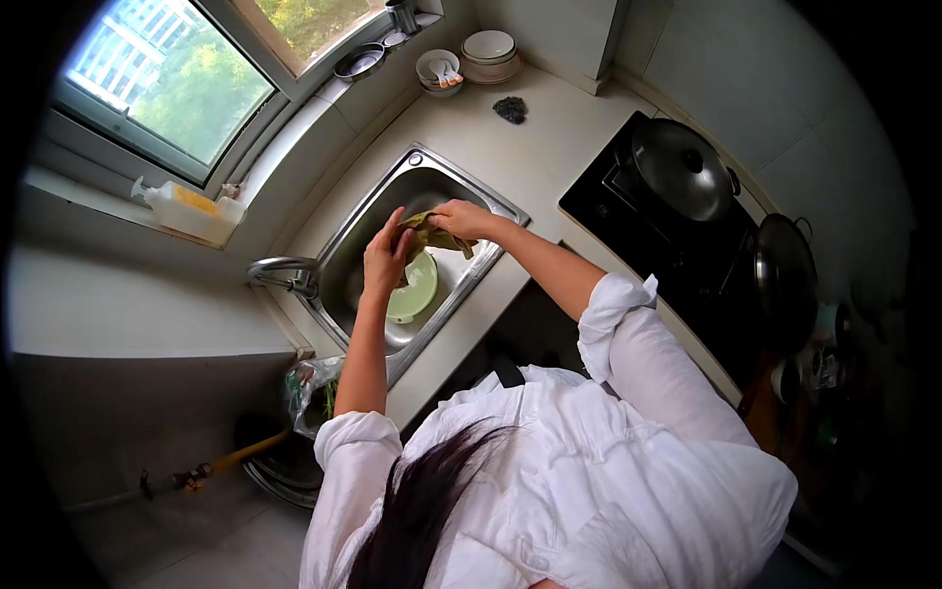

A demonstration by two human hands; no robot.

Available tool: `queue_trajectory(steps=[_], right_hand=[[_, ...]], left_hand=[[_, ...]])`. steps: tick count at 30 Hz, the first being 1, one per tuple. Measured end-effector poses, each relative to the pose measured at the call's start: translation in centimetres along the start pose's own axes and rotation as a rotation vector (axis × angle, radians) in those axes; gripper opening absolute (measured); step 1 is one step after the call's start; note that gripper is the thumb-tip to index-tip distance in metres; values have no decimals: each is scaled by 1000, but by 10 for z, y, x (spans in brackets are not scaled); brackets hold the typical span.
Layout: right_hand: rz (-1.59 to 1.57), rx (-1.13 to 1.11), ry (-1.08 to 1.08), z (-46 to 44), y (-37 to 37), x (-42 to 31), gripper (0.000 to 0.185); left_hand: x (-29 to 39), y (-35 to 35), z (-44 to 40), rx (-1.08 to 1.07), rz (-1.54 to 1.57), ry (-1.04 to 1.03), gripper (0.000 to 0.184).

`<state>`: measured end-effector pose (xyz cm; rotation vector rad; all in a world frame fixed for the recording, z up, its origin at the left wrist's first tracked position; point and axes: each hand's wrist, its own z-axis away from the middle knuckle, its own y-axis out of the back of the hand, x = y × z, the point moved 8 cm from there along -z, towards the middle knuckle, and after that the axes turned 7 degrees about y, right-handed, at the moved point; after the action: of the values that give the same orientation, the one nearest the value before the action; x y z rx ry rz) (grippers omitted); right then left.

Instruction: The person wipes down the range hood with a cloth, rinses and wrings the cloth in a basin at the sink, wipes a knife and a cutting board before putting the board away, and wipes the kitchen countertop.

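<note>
Above the sink (339, 240), both hands hold a limp, crumpled olive-yellow piece (429, 234), cloth-like or leafy; I cannot tell which. My left hand (384, 255) grips its left end, thumb and fingers closed around it. My right hand (463, 220) pinches its upper right side, and a flap of it hangs below those fingers. Under the hands, a light green basin (416, 293) rests on the sink floor, its upper part hidden by the left hand and the held piece.
A faucet (285, 275) stands at the sink's left corner. A dark scouring ball (510, 109), stacked bowls (489, 46) and a bowl with spoons (439, 71) are on the counter. Right, a lidded pan (682, 169) sits on the stove. A soap bottle (193, 209) stands by the window.
</note>
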<state>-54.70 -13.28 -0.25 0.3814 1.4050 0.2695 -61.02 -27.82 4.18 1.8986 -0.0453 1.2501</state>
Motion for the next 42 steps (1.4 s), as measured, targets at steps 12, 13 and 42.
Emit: queue_trajectory(steps=[12,13,42], right_hand=[[-191,-81,14,-45,-25,-39,29],[-190,-82,14,-45,-31,-35,29],[-1594,1030,2,533,-107,158,19]], left_hand=[[-90,49,-2,204,-106,148,27],[-76,59,1,302,-126,84,27],[210,-331,350,-1614,582,216,27]])
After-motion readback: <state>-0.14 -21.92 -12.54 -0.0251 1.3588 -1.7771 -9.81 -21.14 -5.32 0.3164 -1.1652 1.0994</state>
